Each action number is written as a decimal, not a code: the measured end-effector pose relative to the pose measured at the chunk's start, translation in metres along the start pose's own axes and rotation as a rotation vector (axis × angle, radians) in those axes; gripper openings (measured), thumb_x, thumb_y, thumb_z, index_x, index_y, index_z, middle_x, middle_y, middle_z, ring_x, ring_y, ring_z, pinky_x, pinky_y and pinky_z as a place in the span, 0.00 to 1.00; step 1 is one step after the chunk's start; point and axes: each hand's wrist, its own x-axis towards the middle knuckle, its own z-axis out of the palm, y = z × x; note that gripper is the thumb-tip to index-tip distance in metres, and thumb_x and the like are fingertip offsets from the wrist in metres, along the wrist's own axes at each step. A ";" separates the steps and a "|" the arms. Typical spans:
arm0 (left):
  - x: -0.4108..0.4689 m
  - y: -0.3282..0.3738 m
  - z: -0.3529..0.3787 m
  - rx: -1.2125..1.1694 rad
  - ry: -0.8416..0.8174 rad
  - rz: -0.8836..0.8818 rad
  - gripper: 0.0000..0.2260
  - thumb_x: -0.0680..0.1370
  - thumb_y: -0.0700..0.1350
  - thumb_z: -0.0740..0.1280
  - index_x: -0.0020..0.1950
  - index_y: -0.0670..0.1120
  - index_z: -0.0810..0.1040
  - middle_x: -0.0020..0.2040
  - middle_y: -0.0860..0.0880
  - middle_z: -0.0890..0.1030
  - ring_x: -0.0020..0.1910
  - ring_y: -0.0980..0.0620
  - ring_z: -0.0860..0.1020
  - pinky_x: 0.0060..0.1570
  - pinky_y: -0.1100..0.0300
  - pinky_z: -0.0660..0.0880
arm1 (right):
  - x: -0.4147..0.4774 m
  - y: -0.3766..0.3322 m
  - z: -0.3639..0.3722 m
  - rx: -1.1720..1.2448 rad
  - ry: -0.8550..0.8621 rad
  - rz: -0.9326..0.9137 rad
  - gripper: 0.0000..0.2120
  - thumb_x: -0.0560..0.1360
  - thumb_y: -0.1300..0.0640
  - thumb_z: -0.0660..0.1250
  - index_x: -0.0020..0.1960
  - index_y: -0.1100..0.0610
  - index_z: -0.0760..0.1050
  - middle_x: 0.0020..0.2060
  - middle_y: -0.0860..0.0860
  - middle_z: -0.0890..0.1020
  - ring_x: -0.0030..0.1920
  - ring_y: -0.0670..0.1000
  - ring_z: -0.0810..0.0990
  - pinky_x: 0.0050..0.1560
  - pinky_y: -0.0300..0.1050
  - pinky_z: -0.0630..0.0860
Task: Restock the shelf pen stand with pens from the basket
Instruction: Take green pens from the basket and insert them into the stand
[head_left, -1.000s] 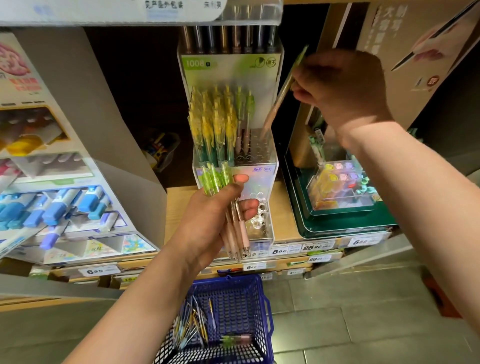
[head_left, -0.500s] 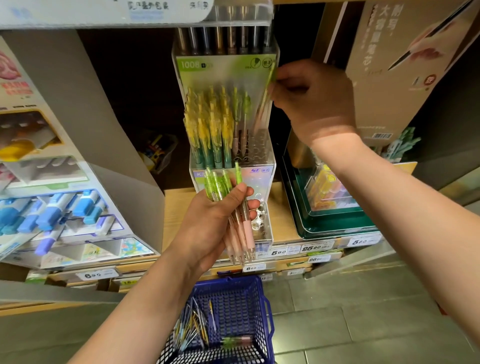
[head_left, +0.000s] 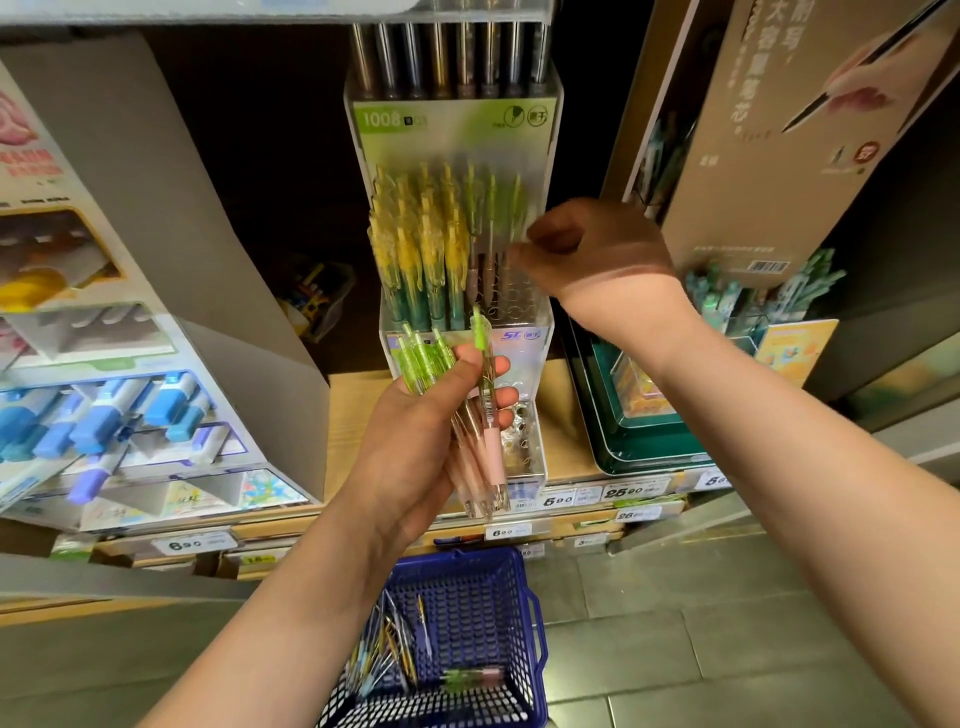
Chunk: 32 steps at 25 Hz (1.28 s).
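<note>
Gripping green pens (head_left: 485, 405) in left hand (head_left: 415, 441), right hand (head_left: 597, 254) curled beside pen stand (head_left: 524, 332), pinch unclear.

dim shelf recess | glare on stand | edges warped, soft

The left hand (head_left: 415, 431) is gripping a bunch of green pens (head_left: 421, 364) before the clear pen stand (head_left: 524, 332) — the right hand (head_left: 597, 254), blurred, fingers curled, is hovering just beside it; the basket (head_left: 467, 555) is sitting below.
</note>
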 end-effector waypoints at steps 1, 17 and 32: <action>0.000 0.001 0.001 0.007 -0.005 0.003 0.20 0.81 0.47 0.68 0.67 0.36 0.77 0.48 0.43 0.85 0.40 0.50 0.83 0.42 0.59 0.81 | -0.010 0.004 0.003 0.049 -0.098 0.023 0.11 0.77 0.45 0.69 0.50 0.50 0.85 0.42 0.44 0.87 0.43 0.43 0.83 0.51 0.40 0.79; 0.003 0.002 -0.001 0.098 -0.047 0.016 0.22 0.83 0.47 0.67 0.66 0.28 0.72 0.41 0.46 0.84 0.34 0.53 0.79 0.33 0.60 0.78 | 0.005 0.012 -0.039 0.735 0.158 0.027 0.05 0.77 0.60 0.71 0.43 0.52 0.80 0.35 0.48 0.87 0.42 0.50 0.87 0.47 0.42 0.83; 0.007 0.000 0.003 0.100 -0.093 0.039 0.15 0.81 0.51 0.68 0.64 0.43 0.77 0.47 0.46 0.84 0.37 0.52 0.80 0.38 0.58 0.80 | 0.023 -0.003 -0.033 0.271 0.353 -0.153 0.09 0.76 0.53 0.70 0.53 0.56 0.83 0.43 0.50 0.86 0.43 0.48 0.86 0.53 0.48 0.81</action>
